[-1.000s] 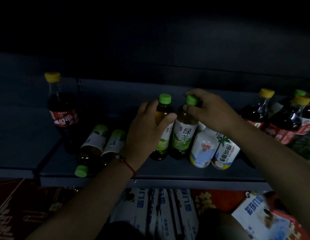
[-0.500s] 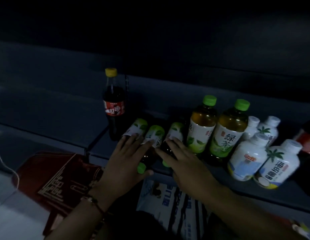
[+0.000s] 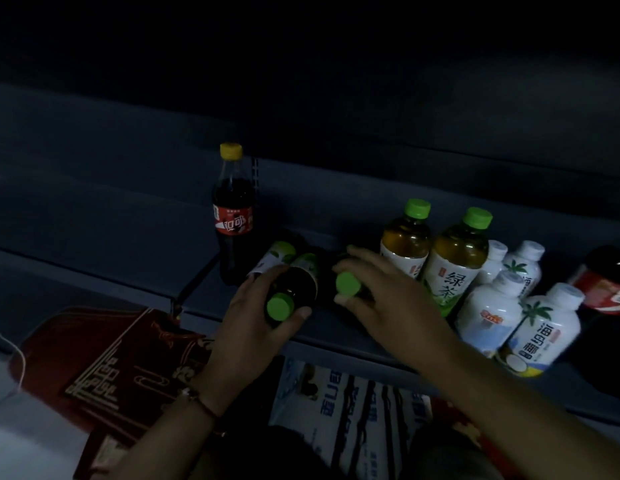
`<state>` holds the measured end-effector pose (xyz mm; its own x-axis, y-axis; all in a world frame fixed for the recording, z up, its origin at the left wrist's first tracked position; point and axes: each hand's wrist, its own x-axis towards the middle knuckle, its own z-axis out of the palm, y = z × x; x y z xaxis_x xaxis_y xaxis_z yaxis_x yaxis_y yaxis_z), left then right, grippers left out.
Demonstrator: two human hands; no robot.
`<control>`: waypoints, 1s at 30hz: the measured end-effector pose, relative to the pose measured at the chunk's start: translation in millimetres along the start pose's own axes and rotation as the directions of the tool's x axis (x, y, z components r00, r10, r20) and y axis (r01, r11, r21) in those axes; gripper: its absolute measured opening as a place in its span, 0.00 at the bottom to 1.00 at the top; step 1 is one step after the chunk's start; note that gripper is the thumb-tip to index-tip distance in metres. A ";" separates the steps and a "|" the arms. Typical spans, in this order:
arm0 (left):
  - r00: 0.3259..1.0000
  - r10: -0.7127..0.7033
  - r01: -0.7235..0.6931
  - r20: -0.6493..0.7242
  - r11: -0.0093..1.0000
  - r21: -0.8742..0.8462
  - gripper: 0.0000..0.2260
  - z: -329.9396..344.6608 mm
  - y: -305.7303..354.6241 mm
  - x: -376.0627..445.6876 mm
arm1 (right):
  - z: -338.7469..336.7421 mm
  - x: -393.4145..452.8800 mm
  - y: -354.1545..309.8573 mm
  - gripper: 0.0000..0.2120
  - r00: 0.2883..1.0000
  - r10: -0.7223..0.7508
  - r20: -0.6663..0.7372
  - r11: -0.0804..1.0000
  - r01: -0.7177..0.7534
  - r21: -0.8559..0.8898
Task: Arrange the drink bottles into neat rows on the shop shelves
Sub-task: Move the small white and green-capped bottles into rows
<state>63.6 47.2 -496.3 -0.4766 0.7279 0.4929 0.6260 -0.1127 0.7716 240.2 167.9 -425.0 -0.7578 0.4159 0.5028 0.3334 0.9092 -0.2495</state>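
Mostly dark scene. Lying green tea bottle (image 3: 296,289) on the shelf (image 3: 336,327), green cap (image 3: 280,308) pointing out past the front edge; left hand (image 3: 253,327) wraps its neck end, fingers (image 3: 263,277) curled over the top, thumb under the cap. Just right of it a second lying tea bottle (image 3: 348,284), cap toward the camera; right hand (image 3: 388,303) closed around it, fingers over the body, thumb tip below the cap. Third lying bottle (image 3: 275,256) just left and behind the first, touching it, untouched by hands.

Left of that one, an upright cola bottle (image 3: 233,216) with yellow cap, at the shelf's left end beside the divider. Right of the held bottles, two upright green tea bottles (image 3: 450,268) side by side, touching. Further right, four white coconut drink bottles (image 3: 540,330) in two tight rows, front pair near the shelf lip. Far right, a red-label cola bottle (image 3: 609,289), partly cut off.

Bare shelf strip along the front edge between the hands and the coconut bottles; open shelf behind the lying bottles. Below the shelf lip: red box (image 3: 104,368) left, blue-white packs (image 3: 350,410) centre.
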 end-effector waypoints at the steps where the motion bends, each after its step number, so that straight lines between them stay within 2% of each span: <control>1: 1.000 -0.019 0.018 -0.022 0.998 -0.061 0.26 -0.1 4.6 -1.1 | -14.6 4.2 -7.1 0.18 0.999 0.048 -0.012 0.999 -0.048 0.011; 6: 0.980 -0.044 -0.018 -0.197 0.953 -0.303 0.22 7.7 34.7 1.8 | -57.9 45.3 -24.6 0.17 0.981 0.188 0.038 0.982 -0.186 -0.041; 9: 0.969 -0.043 -0.040 -0.244 0.944 -0.327 0.21 12.6 47.4 11.6 | -62.0 70.6 -22.6 0.16 0.971 0.210 0.111 0.978 -0.208 -0.028; 12: 0.965 -0.035 -0.051 -0.259 0.948 -0.315 0.16 12.7 57.5 24.1 | -63.2 84.2 -20.0 0.16 0.967 0.180 0.178 0.980 -0.162 -0.111; 16: 0.973 -0.026 -0.009 -0.227 0.989 -0.151 0.17 14.8 59.0 55.1 | -71.4 88.3 -13.5 0.17 0.955 0.185 0.233 0.974 -0.146 -0.174; 20: 0.988 -0.023 0.033 -0.153 0.998 0.059 0.19 17.9 53.3 89.5 | -70.7 79.9 -6.9 0.20 0.962 0.176 0.210 0.981 -0.154 -0.117; 23: 0.991 0.018 0.005 -0.131 0.984 0.176 0.21 20.8 48.5 97.0 | -64.4 76.7 -6.3 0.22 0.968 0.156 0.195 0.985 -0.138 -0.101; 26: 0.994 0.035 -0.015 -0.103 0.982 0.187 0.27 18.3 42.4 97.6 | -59.8 77.0 -5.2 0.23 0.972 0.154 0.179 0.986 -0.141 -0.087; 30: 0.986 0.153 -0.164 0.061 0.944 0.285 0.29 2.9 24.4 80.6 | -52.0 79.5 -9.7 0.27 0.975 0.139 0.176 0.990 -0.133 -0.045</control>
<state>42.3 105.1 -438.9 -0.3367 0.7422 0.5795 0.8453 -0.0330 0.5333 205.9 193.2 -339.5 -0.7911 0.5276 0.3096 0.4559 0.8459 -0.2767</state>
